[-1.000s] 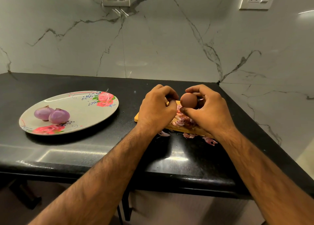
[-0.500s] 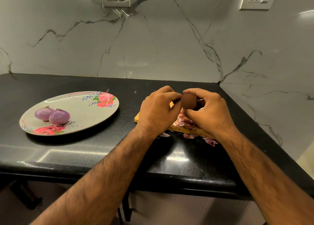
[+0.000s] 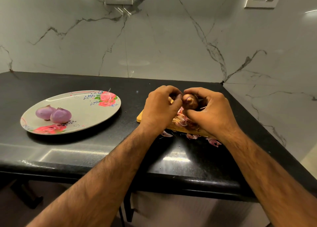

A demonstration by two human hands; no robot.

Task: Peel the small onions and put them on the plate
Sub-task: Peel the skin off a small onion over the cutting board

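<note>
A small brown-skinned onion (image 3: 189,102) is held over the wooden cutting board (image 3: 141,117). My right hand (image 3: 210,113) grips it from the right and below. My left hand (image 3: 161,109) is curled against the onion's left end, its fingertips pinching at the skin there. Two peeled purple onions (image 3: 45,112) (image 3: 60,115) lie side by side on the left part of the flowered plate (image 3: 89,113). Most of the board is hidden under my hands.
Loose onion peels (image 3: 182,120) lie on the board and spill onto the black counter (image 3: 85,151) by its front edge (image 3: 213,142). A marble wall runs behind and to the right. The counter's front edge is close to my forearms.
My hands have closed together around the onion. The onion has been turned, so its end with a purple patch now faces me, and my left fingertips have come onto it.
</note>
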